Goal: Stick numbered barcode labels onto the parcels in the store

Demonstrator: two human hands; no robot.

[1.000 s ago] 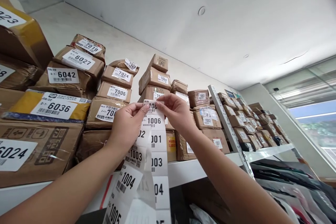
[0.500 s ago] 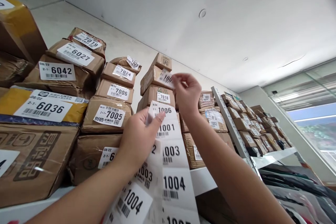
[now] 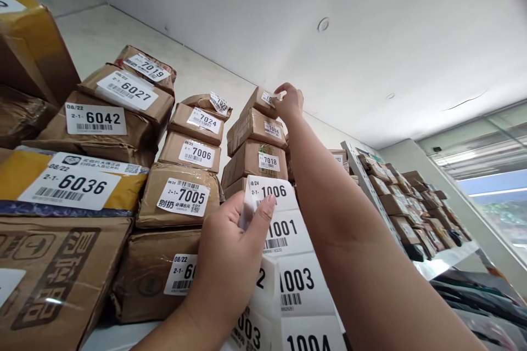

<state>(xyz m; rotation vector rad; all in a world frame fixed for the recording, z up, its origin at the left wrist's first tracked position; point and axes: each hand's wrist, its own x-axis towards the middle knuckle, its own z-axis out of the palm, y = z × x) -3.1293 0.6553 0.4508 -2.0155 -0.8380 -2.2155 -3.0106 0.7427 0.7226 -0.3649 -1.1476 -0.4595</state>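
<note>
My left hand [image 3: 230,263] is closed on a long strip of white number labels [image 3: 294,230], thumb pressed on the top one, 1006. Part of the strip folds over below my wrist. Up ahead, my right hand [image 3: 290,101] pinches the right edge of a small white label [image 3: 268,98], which lies against the front of the top cardboard box [image 3: 256,97]. Only the start of its number shows. Under that box is another box [image 3: 241,129] with a label reading 1004, and below it a box [image 3: 242,164] labelled 7018.
To the left, several stacked parcels carry labels, among them a yellow one [image 3: 16,175] and a large carton [image 3: 53,279]. A perforated metal upright [image 3: 364,192] stands right of my forearm. Beyond it, more boxes [image 3: 395,203] fill a white shelf [image 3: 448,260].
My right hand has moved up with the label, from in front of the second box to the top box's face, over its printed code. The 1004 label below now shows. The view has shifted slightly.
</note>
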